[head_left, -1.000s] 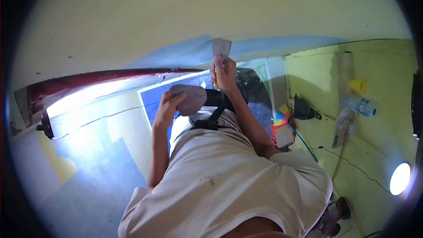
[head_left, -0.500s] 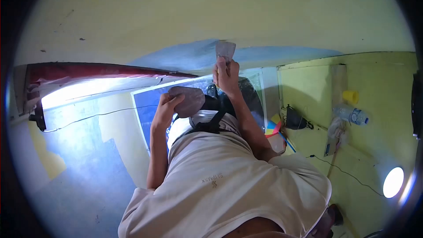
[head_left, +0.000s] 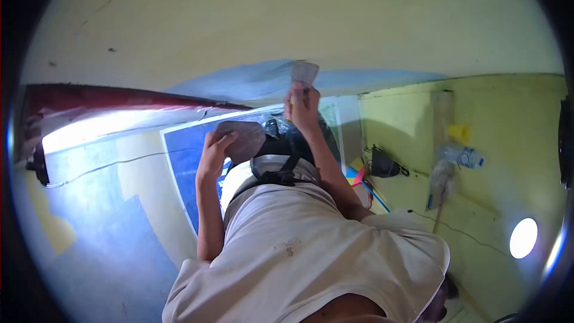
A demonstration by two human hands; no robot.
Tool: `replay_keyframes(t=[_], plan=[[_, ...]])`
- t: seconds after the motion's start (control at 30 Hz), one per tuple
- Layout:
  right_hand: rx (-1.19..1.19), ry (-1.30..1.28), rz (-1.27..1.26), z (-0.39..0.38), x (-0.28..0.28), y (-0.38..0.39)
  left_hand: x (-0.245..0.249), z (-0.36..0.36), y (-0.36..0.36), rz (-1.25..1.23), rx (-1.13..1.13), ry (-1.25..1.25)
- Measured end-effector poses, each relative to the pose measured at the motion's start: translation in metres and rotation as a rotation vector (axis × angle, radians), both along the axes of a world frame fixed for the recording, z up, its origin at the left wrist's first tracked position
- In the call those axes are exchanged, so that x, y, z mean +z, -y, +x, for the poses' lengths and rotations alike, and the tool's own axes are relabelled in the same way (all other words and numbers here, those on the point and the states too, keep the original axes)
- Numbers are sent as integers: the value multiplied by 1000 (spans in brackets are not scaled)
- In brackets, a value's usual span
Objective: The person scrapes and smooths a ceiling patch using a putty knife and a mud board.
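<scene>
My right hand (head_left: 304, 107) is wrapped around the handle of a putty knife (head_left: 305, 72). Its flat blade points up, against or very near the blue patch (head_left: 251, 79) on the pale yellow painted surface (head_left: 287, 18); exact contact is hard to tell. Lower and to the left, my left hand (head_left: 214, 151) pinches the edge of a wide, flat greyish scraper plate (head_left: 242, 140) between thumb and fingers. The plate lies in front of my waist, apart from the putty knife. Whether putty coats either blade cannot be made out.
At the left, a red covering (head_left: 107, 98) edges a bright opening. A cable (head_left: 125, 160) runs there. On the right are a yellow cup (head_left: 459, 133), a plastic bottle (head_left: 461, 155), a black bag-like item (head_left: 385, 164) and a bright round lamp (head_left: 524, 238).
The view has shifted slightly, so the right-side items sit further left. My left hand and the plate are a little further left. The right hand's putty knife stays by the blue patch.
</scene>
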State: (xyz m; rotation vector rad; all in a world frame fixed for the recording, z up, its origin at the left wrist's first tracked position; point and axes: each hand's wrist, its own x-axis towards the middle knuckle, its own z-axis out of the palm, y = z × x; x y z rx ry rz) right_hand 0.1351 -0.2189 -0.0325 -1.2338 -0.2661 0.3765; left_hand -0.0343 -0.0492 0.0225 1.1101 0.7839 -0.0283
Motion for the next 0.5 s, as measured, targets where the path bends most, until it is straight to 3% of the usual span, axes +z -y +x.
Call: replay_keyframes(t=[0.13,0.23,0.37,0.5], plan=[[10,1,-193,-4,-8,9,0,0,1,-20,19,12],[-8,-8,-38,-1,11,6,-5,-2,1,-46,25,14],[-26,15,-178,-3,-31,15,-12,-4,-1,-29,74,9],[7,18,-28,0,8,5,-9,-4,-3,-77,41,8]])
